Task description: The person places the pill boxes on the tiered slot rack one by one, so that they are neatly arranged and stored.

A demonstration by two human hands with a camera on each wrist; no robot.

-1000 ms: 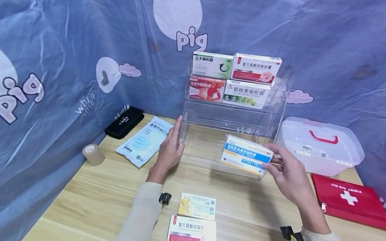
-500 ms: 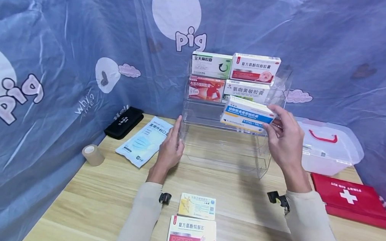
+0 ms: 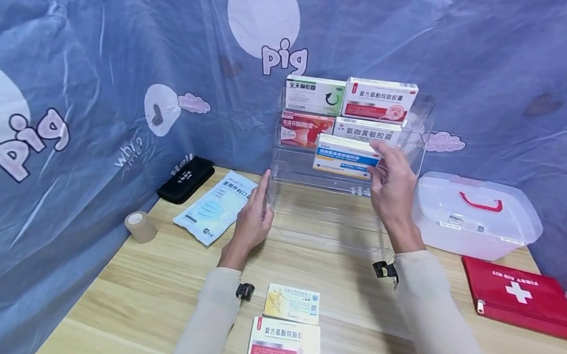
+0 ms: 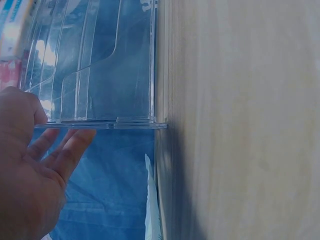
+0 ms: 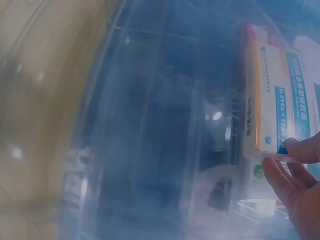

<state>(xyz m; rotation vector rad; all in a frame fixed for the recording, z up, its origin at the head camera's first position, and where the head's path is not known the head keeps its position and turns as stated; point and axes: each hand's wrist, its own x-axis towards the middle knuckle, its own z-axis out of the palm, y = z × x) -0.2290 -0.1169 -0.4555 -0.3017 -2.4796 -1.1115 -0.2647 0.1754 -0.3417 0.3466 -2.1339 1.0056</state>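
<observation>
My right hand (image 3: 394, 195) pinches the right end of a blue-and-white medicine box (image 3: 346, 157), thumb in front. The box is in front of the clear tiered rack (image 3: 327, 195), overlapping the lower part of a white-and-green box (image 3: 366, 130). In the right wrist view, thumb and fingers hold one end of the blue-and-white box (image 5: 280, 95). My left hand (image 3: 251, 225) is at the rack's left side; the left wrist view shows this hand (image 4: 37, 165) gripping the side panel (image 4: 100, 126), thumb on one face and fingers on the other.
Upper tiers also hold a green-and-white box (image 3: 313, 95), a red-and-white box (image 3: 379, 101) and a red box (image 3: 300, 130). Two boxes lie in front. Left are a mask packet (image 3: 215, 207), black case and tape roll; right, a lidded container (image 3: 477, 216) and red pouch (image 3: 526, 299).
My right hand has lifted the blue-and-white box from the rack's lower right, then carried it up and left to the middle tiers. The left hand stays at the rack's side.
</observation>
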